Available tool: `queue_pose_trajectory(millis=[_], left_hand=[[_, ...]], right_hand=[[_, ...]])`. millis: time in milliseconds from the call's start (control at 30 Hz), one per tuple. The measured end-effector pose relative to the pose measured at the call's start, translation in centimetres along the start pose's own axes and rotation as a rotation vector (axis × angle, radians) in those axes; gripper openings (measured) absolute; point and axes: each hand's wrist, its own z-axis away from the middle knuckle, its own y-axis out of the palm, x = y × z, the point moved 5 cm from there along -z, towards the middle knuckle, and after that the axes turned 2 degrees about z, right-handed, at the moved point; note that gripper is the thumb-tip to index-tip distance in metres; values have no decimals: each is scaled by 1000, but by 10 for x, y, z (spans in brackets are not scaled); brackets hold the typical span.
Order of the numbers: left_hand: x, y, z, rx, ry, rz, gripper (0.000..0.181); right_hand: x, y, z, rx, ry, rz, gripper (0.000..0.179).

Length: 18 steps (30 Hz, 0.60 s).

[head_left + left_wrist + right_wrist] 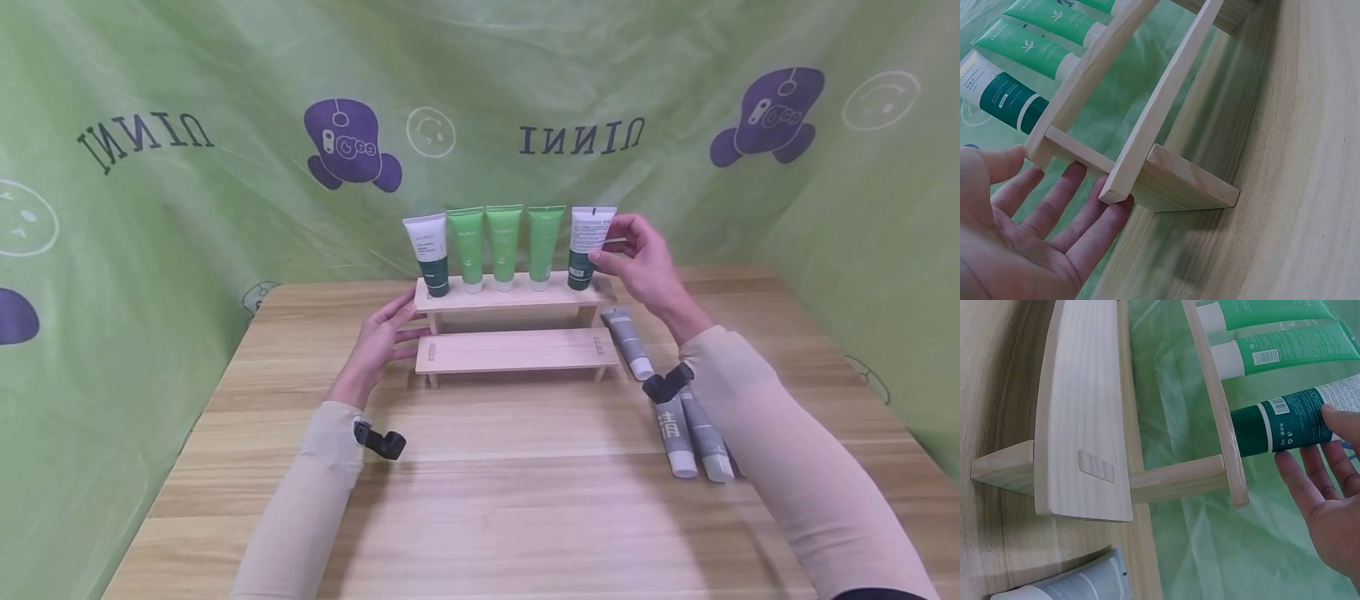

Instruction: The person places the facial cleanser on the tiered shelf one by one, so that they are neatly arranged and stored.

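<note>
A two-step wooden stand (517, 352) carries a row of upright squeeze tubes on its upper shelf. At the row's right end, my right hand (647, 265) pinches a white and dark green tube (589, 233) between thumb and fingers, its cap down at the shelf. The right wrist view shows printed text and a barcode on that tube's side. My left hand (379, 337) touches the stand's left end; in the left wrist view its thumb and extended fingertips lie along the shelf ends. Closest to it stands another white and dark green tube (429, 246).
Between the two white tubes stand three green tubes, the middle one (504, 237) among them. Several grey tubes (673, 433) lie on the wooden table (487, 517) right of the stand, partly under my right forearm. A green printed curtain (465, 50) hangs behind and at the sides.
</note>
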Motion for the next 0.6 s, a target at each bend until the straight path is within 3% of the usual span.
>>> queue_pose_trajectory(millis=[233,433,600], left_hand=[[2,1,0,-4,-6,6,48],[1,1,0,-4,-4,8,48],[0,1,0,4,0,22,48]], right_hand=[[4,-3,3,34,44,2,45],[7,-15,8,32,75,-87,48],[1,-28,13,42,163,-172,57]])
